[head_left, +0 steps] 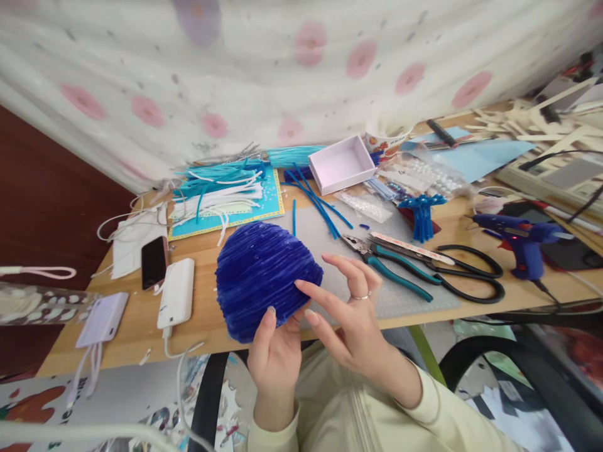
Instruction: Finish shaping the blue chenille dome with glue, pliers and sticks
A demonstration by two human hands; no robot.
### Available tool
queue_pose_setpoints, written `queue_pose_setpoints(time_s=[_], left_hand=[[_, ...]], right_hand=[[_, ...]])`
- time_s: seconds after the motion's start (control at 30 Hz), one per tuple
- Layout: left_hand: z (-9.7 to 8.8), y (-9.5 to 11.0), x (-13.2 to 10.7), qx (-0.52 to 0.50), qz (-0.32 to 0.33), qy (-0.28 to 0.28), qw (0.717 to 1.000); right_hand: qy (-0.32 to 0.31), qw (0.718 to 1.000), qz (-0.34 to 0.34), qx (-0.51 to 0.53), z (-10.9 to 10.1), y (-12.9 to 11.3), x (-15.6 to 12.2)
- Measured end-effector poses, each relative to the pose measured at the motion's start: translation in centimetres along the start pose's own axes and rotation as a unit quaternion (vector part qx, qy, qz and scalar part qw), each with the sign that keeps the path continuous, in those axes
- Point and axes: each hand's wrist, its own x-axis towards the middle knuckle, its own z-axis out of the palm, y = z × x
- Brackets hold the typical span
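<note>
A rounded, dark-blue fuzzy piece (264, 276), made of rows of pipe cleaners laid side by side, is held above the table's front edge. My left hand (277, 358) grips its lower edge, thumb on the face and the other fingers hidden behind. My right hand (348, 314) has its fingers apart, with the index fingertip touching the piece's right part; a ring is on one finger. Beyond my right hand lie pliers (400, 270) with teal handles and black-handled scissors (471, 276). Several loose blue pipe cleaners (320, 207) rest on the grey cutting mat (386, 301).
White and turquoise pipe cleaners (226, 188) cover a blue board at the back. Beside them sit a white box (342, 166), bags of beads (428, 172) and a blue pipe-cleaner bundle (423, 216). A glue gun (522, 238) stands right; a phone (154, 262) and power bank (176, 293) lie left.
</note>
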Motion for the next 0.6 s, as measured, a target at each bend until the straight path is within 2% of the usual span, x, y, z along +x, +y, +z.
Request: queue_pose_setpoints(time_s=[0.27, 0.6], left_hand=[[-0.02, 0.16, -0.03, -0.021, 0.021, 0.001, 1.0], [-0.04, 0.17, -0.05, -0.022, 0.014, -0.004, 1.0]], right_hand=[[0.022, 1.0, -0.001, -0.008, -0.26, -0.22, -0.02], [-0.008, 1.0, 0.0, -0.008, 0.07, -0.27, -0.23]])
